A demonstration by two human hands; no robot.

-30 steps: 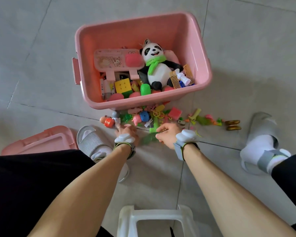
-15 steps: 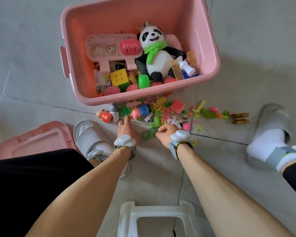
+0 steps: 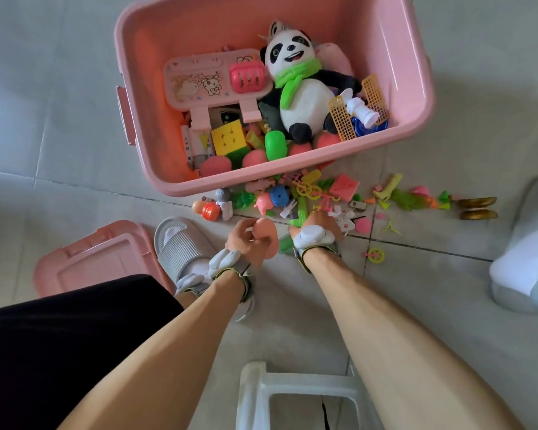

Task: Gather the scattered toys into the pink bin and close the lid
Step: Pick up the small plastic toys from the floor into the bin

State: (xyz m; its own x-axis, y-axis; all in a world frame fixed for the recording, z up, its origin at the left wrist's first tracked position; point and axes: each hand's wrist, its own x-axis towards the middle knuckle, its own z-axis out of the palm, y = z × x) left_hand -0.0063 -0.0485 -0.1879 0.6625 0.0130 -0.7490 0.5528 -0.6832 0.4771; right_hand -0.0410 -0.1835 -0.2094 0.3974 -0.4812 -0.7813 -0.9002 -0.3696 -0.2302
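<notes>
Now | left hand (image 3: 246,240) lifted, holding pink ball (image 3: 266,235) | right hand (image 3: 316,223) unmoved

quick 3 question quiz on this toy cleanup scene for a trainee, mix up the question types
1. True or false: the lid is closed on the pink bin.
2. What does the left hand hold? A) panda B) peach-pink rounded toy C) yellow cube
3. Fill in: the right hand reaches into the scattered toys on the ____.

Key
1. False: the lid lies on the floor beside the grey slipper.
2. B: the peach-pink rounded toy; the panda and yellow cube are in the bin.
3. floor
</notes>
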